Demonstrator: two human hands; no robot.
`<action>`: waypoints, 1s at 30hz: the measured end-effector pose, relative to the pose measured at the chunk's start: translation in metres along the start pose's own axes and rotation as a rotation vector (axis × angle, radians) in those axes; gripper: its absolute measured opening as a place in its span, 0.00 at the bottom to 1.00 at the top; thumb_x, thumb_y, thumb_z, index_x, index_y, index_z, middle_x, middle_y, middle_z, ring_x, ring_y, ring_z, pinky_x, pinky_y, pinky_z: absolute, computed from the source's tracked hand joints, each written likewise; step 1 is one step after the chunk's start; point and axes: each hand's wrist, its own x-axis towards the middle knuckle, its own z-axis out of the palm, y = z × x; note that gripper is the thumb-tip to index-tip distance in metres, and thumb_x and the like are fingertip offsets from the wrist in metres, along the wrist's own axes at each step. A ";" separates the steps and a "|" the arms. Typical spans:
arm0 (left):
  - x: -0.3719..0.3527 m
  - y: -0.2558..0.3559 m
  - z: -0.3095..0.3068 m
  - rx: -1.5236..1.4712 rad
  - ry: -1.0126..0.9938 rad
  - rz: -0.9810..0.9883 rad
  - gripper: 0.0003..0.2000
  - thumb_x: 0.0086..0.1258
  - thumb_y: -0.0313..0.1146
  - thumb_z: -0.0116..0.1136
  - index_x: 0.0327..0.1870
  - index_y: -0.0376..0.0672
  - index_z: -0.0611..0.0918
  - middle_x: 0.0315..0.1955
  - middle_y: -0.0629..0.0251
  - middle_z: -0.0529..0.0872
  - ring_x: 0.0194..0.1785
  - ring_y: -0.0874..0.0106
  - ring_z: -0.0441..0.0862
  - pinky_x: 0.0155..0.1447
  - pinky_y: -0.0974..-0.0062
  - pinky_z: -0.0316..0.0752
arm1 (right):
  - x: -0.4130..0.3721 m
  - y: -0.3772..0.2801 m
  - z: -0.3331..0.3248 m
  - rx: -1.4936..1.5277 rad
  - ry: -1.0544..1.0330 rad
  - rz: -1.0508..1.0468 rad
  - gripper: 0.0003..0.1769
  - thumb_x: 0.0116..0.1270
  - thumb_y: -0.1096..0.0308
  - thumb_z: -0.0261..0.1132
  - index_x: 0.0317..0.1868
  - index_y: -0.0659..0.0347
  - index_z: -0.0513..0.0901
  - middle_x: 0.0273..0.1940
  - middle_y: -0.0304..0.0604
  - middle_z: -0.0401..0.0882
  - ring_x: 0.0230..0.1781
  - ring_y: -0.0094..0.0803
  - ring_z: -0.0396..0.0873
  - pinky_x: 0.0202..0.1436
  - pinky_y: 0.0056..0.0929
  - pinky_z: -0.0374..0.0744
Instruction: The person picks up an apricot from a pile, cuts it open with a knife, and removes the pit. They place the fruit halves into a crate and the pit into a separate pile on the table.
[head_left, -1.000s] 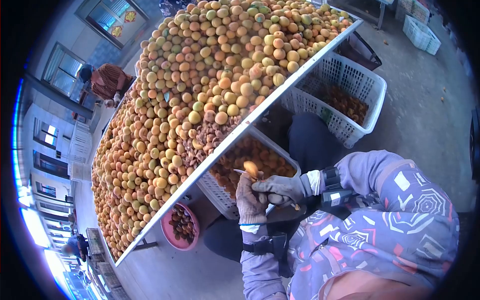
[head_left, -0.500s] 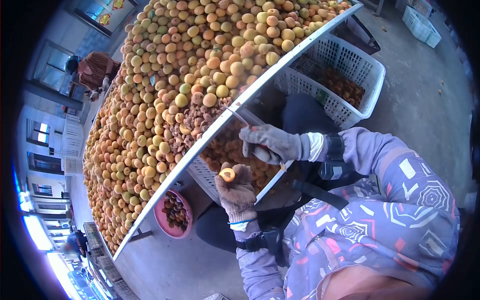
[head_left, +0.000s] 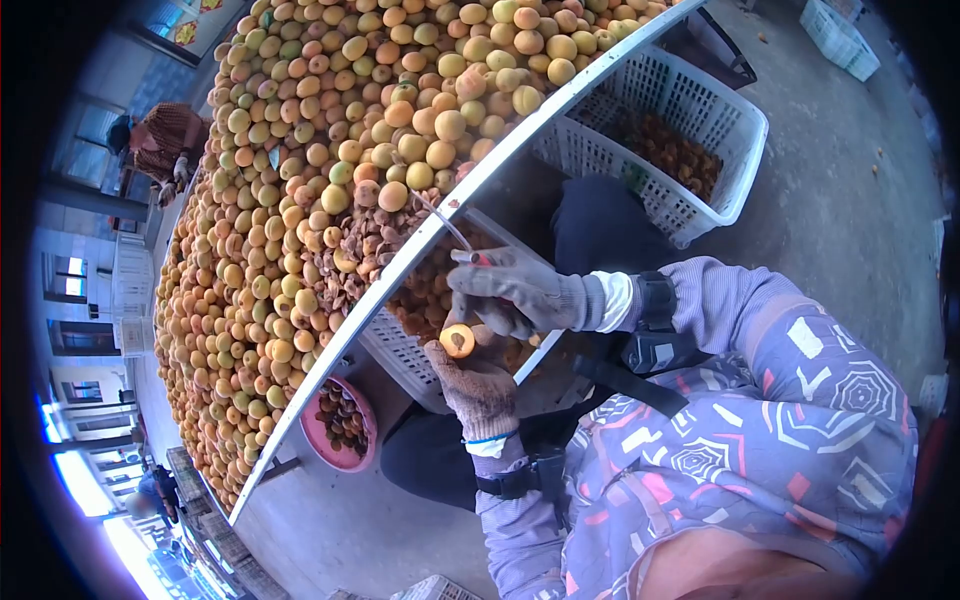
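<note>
My gloved left hand (head_left: 475, 385) is closed around a cut apricot (head_left: 457, 341), its orange cut face turned up and a brown centre showing. Just above it, my gloved right hand (head_left: 515, 292) grips a thin, curved metal tool (head_left: 444, 221) with a red part at the grip. The tool's tip points toward the table rim, away from the fruit. Beneath both hands, a white crate (head_left: 400, 352) holds orange apricot pieces, partly hidden by the gloves. Brown apricot stones (head_left: 370, 240) lie heaped at the table's edge beside the whole apricots (head_left: 290, 200).
The table's raised white rim (head_left: 375, 290) runs diagonally before me. Another white crate (head_left: 740, 165) with darker fruit pieces stands by my knee. A pink basin (head_left: 368, 455) holds brownish pieces on the floor. Another person (head_left: 165, 145) is across the pile.
My right hand has moved left and closer to the left hand, the tool shifting with it. The cut apricot stays in my left hand, its cut face now turned more toward me.
</note>
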 end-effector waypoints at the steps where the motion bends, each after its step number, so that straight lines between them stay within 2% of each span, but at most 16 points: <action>1: -0.004 0.000 0.006 0.009 -0.021 -0.036 0.30 0.72 0.58 0.35 0.53 0.36 0.73 0.43 0.59 0.79 0.39 0.66 0.79 0.49 0.68 0.76 | 0.005 -0.003 0.003 -0.108 0.029 -0.181 0.21 0.71 0.49 0.51 0.32 0.58 0.78 0.16 0.29 0.67 0.09 0.14 0.61 0.12 0.13 0.60; 6: -0.014 -0.006 0.011 0.093 0.048 -0.066 0.31 0.71 0.60 0.35 0.52 0.37 0.74 0.43 0.59 0.78 0.38 0.66 0.78 0.49 0.68 0.76 | -0.003 -0.024 0.013 -0.180 -0.043 -0.436 0.21 0.72 0.54 0.49 0.31 0.63 0.77 0.18 0.33 0.71 0.11 0.15 0.63 0.14 0.14 0.60; 8: -0.025 -0.006 0.019 0.096 0.037 -0.102 0.25 0.71 0.55 0.37 0.63 0.51 0.65 0.39 0.62 0.75 0.35 0.68 0.75 0.42 0.68 0.74 | -0.001 -0.021 0.013 -0.187 -0.062 -0.481 0.21 0.72 0.54 0.50 0.32 0.63 0.77 0.20 0.34 0.73 0.11 0.15 0.64 0.14 0.14 0.60; 9: -0.031 -0.006 0.025 0.092 0.040 -0.102 0.25 0.71 0.55 0.37 0.63 0.51 0.65 0.39 0.62 0.75 0.35 0.68 0.75 0.42 0.68 0.74 | 0.005 -0.016 0.011 -0.252 -0.067 -0.640 0.17 0.70 0.58 0.52 0.34 0.64 0.77 0.21 0.35 0.74 0.13 0.16 0.66 0.15 0.14 0.62; 11: -0.039 -0.005 0.034 0.156 0.042 -0.175 0.25 0.71 0.57 0.38 0.58 0.48 0.68 0.35 0.64 0.75 0.31 0.71 0.74 0.37 0.72 0.73 | 0.011 -0.009 0.005 -0.320 -0.076 -0.795 0.14 0.69 0.61 0.55 0.37 0.64 0.77 0.23 0.36 0.75 0.14 0.18 0.67 0.17 0.15 0.64; 14: -0.032 -0.008 0.007 0.132 -0.033 -0.303 0.28 0.71 0.60 0.35 0.49 0.42 0.71 0.35 0.60 0.77 0.31 0.70 0.76 0.38 0.68 0.76 | 0.012 -0.007 0.002 -0.839 -0.031 -1.046 0.09 0.64 0.68 0.60 0.42 0.64 0.76 0.26 0.38 0.77 0.20 0.22 0.73 0.23 0.17 0.70; 17: -0.039 -0.002 0.023 0.059 -0.145 -0.437 0.25 0.71 0.59 0.36 0.47 0.44 0.71 0.33 0.60 0.77 0.26 0.71 0.74 0.34 0.70 0.73 | 0.008 -0.010 0.006 -0.866 -0.080 -1.254 0.13 0.61 0.74 0.61 0.47 0.64 0.74 0.29 0.41 0.78 0.25 0.26 0.77 0.29 0.20 0.73; 18: -0.042 -0.003 0.026 0.056 -0.144 -0.434 0.25 0.71 0.59 0.36 0.47 0.44 0.71 0.33 0.60 0.77 0.26 0.71 0.74 0.34 0.70 0.73 | 0.007 -0.008 0.006 -0.713 -0.119 -1.066 0.11 0.62 0.72 0.61 0.44 0.64 0.75 0.28 0.41 0.79 0.24 0.25 0.76 0.27 0.19 0.73; 19: -0.046 -0.005 0.030 0.244 -0.132 -0.346 0.24 0.70 0.58 0.38 0.46 0.44 0.72 0.31 0.61 0.77 0.23 0.72 0.72 0.32 0.70 0.72 | 0.005 -0.007 0.007 -0.561 -0.156 -0.876 0.08 0.63 0.70 0.61 0.41 0.64 0.76 0.27 0.41 0.80 0.23 0.24 0.76 0.26 0.19 0.73; 20: -0.047 -0.006 0.030 0.336 -0.125 -0.300 0.24 0.70 0.58 0.39 0.45 0.44 0.72 0.31 0.62 0.77 0.22 0.73 0.71 0.31 0.70 0.71 | 0.002 -0.006 0.006 -0.562 -0.161 -0.875 0.08 0.63 0.70 0.61 0.41 0.64 0.76 0.27 0.41 0.80 0.23 0.24 0.76 0.26 0.19 0.73; 21: -0.049 -0.007 0.031 0.429 -0.115 -0.256 0.23 0.70 0.57 0.40 0.44 0.43 0.72 0.30 0.62 0.77 0.21 0.73 0.71 0.31 0.70 0.70 | -0.006 -0.016 0.013 -0.344 -0.151 -0.514 0.07 0.64 0.68 0.62 0.37 0.63 0.77 0.26 0.40 0.79 0.20 0.22 0.75 0.23 0.17 0.72; 22: -0.050 -0.006 0.031 0.330 -0.155 -0.332 0.21 0.69 0.54 0.45 0.43 0.43 0.72 0.29 0.65 0.74 0.22 0.76 0.68 0.29 0.74 0.68 | -0.010 -0.020 0.018 -0.128 -0.137 -0.154 0.08 0.65 0.66 0.62 0.33 0.63 0.78 0.24 0.40 0.79 0.18 0.20 0.74 0.21 0.16 0.70; 23: -0.050 -0.005 0.032 0.279 -0.177 -0.369 0.20 0.69 0.53 0.47 0.43 0.43 0.72 0.28 0.67 0.73 0.22 0.77 0.67 0.28 0.76 0.67 | -0.008 -0.013 0.021 -0.074 -0.124 -0.212 0.12 0.66 0.63 0.62 0.27 0.61 0.77 0.21 0.38 0.78 0.13 0.17 0.70 0.14 0.15 0.66; 24: -0.050 -0.005 0.034 0.229 -0.197 -0.406 0.19 0.68 0.51 0.49 0.42 0.43 0.72 0.28 0.68 0.72 0.22 0.79 0.66 0.27 0.78 0.66 | -0.010 -0.015 0.022 -0.077 -0.126 -0.211 0.12 0.66 0.63 0.62 0.27 0.61 0.77 0.21 0.38 0.78 0.13 0.17 0.70 0.14 0.15 0.66; 26: -0.048 -0.005 0.040 0.116 0.030 -0.508 0.21 0.69 0.55 0.41 0.39 0.43 0.73 0.26 0.65 0.76 0.20 0.73 0.70 0.28 0.71 0.66 | -0.015 -0.019 0.024 -0.097 -0.148 -0.158 0.12 0.65 0.63 0.63 0.27 0.61 0.77 0.21 0.38 0.78 0.11 0.17 0.67 0.12 0.16 0.63; 30: -0.043 -0.016 0.023 0.161 0.101 -0.515 0.20 0.69 0.54 0.42 0.39 0.44 0.73 0.25 0.65 0.75 0.19 0.73 0.68 0.26 0.72 0.64 | -0.014 -0.011 0.022 -0.054 -0.126 -0.160 0.13 0.64 0.62 0.64 0.27 0.61 0.77 0.20 0.37 0.77 0.10 0.17 0.66 0.11 0.17 0.62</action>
